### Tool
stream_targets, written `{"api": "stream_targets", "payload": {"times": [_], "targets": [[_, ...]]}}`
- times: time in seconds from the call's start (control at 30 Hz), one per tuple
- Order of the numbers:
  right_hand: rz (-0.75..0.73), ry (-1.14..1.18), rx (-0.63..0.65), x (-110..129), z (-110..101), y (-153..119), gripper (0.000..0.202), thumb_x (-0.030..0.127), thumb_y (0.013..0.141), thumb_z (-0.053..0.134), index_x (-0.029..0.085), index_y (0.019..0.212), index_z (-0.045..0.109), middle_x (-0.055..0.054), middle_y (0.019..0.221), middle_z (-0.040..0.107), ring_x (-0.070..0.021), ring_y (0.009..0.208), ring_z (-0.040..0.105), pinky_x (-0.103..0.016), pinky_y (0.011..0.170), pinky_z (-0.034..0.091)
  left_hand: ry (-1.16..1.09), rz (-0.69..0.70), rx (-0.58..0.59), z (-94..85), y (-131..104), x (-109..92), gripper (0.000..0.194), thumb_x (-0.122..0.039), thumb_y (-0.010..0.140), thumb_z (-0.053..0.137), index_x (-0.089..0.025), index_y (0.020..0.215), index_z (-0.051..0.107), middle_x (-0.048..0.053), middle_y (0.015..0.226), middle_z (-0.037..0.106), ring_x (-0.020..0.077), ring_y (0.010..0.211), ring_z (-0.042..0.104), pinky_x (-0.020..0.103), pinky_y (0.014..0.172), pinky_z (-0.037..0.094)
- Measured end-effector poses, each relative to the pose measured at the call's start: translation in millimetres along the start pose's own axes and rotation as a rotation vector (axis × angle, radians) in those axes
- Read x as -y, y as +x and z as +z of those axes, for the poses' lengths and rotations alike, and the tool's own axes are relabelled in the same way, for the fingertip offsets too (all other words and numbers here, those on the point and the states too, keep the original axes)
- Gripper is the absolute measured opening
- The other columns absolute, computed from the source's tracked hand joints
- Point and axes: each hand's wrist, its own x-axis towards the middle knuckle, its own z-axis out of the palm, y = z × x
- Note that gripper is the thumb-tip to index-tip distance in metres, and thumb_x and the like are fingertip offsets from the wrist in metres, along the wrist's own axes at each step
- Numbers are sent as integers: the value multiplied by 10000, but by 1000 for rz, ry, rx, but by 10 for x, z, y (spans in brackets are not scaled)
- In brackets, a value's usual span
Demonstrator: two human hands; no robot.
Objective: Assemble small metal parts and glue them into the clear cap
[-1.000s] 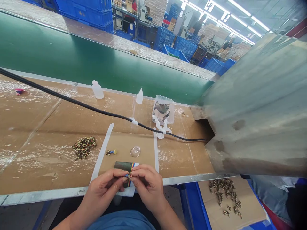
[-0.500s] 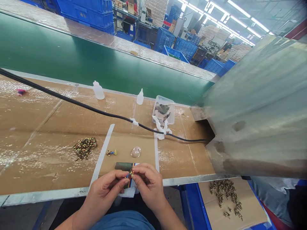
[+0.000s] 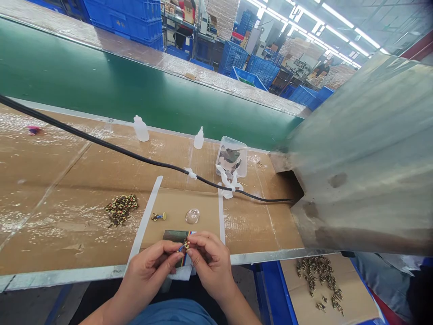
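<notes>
Head view | left hand [image 3: 154, 266] and right hand [image 3: 209, 262] meet at table's near edge [image 3: 67, 274], fingertips of both pinched shut on a small multicoloured bead piece [image 3: 185, 246] | beneath it a dark card [image 3: 172, 235] | bead pile [image 3: 121, 209] lies left, well apart.

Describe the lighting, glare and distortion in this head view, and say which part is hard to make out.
Head view: ceiling strip lights blow out white; the taped cardboard bench glints; straight edges bow near the borders; the small piece pinched between both hands is too tiny to identify.
</notes>
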Motion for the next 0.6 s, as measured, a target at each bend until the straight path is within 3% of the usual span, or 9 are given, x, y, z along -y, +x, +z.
{"api": "stream_targets", "payload": {"times": [0.1,0.17,0.3,0.4,0.6], "targets": [[1,-18,14,16,-79,-42,293,122,856,597,213,1129,653,-82,1028,653,-166,884,658,-275,765,556,-30,10,-57,20,20,-56,85,-231,851,621,-237,903,689,-34,741,704,115,542,647,180,531,552],[-13,-68,44,34,-161,-76,232,121,848,614,218,1052,668,-65,988,666,-165,881,647,-274,761,538,-37,15,-88,34,31,-79,83,-233,845,624,-237,894,691,-33,754,714,110,532,649,171,517,550],[-121,-225,226,50,-288,-122,180,211,777,743,224,945,680,-37,924,690,-175,857,620,-296,771,489,-11,-9,-123,47,28,-62,81,-253,834,635,-234,890,691,-39,735,711,110,516,654,170,505,550],[-190,-371,355,26,-284,-125,254,270,769,765,228,1002,672,-44,983,685,-194,897,594,-317,782,466,12,-32,-132,46,1,-12,90,-270,832,644,-237,905,686,-45,711,698,118,530,662,178,522,558],[-217,-460,366,-23,-209,-108,84,224,861,662,237,942,677,-25,963,677,-171,861,580,-309,761,434,14,-22,-122,51,-20,9,94,-269,848,630,-235,919,679,-46,708,687,124,563,662,188,552,563]]}}
